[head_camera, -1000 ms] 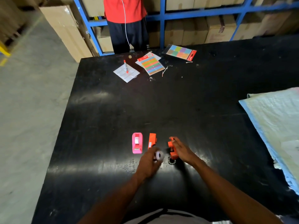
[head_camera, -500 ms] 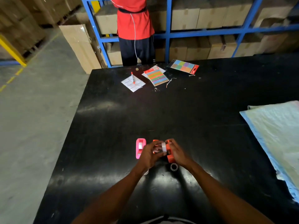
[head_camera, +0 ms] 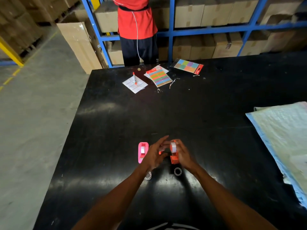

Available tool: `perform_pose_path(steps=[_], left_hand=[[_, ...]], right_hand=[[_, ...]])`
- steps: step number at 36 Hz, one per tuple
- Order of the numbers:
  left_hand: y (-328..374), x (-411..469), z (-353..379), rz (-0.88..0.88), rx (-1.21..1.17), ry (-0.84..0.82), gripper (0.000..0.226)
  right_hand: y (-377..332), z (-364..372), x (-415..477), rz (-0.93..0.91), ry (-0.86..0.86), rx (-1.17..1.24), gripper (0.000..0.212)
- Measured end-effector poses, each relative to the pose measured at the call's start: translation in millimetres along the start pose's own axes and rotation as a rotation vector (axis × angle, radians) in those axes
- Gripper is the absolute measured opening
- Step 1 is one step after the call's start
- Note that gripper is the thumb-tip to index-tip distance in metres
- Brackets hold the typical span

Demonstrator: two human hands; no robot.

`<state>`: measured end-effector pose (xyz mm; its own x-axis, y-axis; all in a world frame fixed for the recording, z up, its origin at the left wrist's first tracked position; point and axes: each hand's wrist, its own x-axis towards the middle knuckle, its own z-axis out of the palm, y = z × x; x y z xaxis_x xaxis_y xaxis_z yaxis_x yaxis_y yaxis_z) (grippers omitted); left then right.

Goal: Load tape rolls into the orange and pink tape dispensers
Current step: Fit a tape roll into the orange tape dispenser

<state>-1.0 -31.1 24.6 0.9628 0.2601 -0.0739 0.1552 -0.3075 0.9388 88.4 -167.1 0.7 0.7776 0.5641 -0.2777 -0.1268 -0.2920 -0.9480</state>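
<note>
A pink tape dispenser (head_camera: 142,151) lies on the black table (head_camera: 199,113) with a white roll inside it. Just right of it my left hand (head_camera: 155,154) hovers with fingers spread and nothing in it, partly hiding a second orange dispenser (head_camera: 160,152). My right hand (head_camera: 183,155) grips an orange dispenser (head_camera: 174,159) that carries a white tape roll (head_camera: 173,146) at its top. Two loose tape rolls lie near my wrists: one (head_camera: 177,171) below the orange dispenser and one (head_camera: 148,176) under my left forearm.
At the table's far edge lie a white label sheet with an orange pen (head_camera: 134,78), a striped colour pack (head_camera: 159,77) and a colour-square pack (head_camera: 187,65). A pale woven sack (head_camera: 282,138) covers the right side. A person in red (head_camera: 136,22) stands by blue shelving.
My left hand brought the white roll over to the orange dispenser in my right hand and let go of it; its fingers are now spread. The camera tilted up.
</note>
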Motion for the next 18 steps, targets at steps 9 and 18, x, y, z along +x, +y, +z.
perform_pose_path(steps=[9,18], left_hand=[[-43,16,20,-0.336,0.351,0.294,0.03],[-59,40,38,-0.538,0.824,0.018,0.051]], right_hand=[[43,-15,22,0.11,0.003,-0.022,0.03],[34,-15,18,0.133,-0.019,-0.055,0.024]])
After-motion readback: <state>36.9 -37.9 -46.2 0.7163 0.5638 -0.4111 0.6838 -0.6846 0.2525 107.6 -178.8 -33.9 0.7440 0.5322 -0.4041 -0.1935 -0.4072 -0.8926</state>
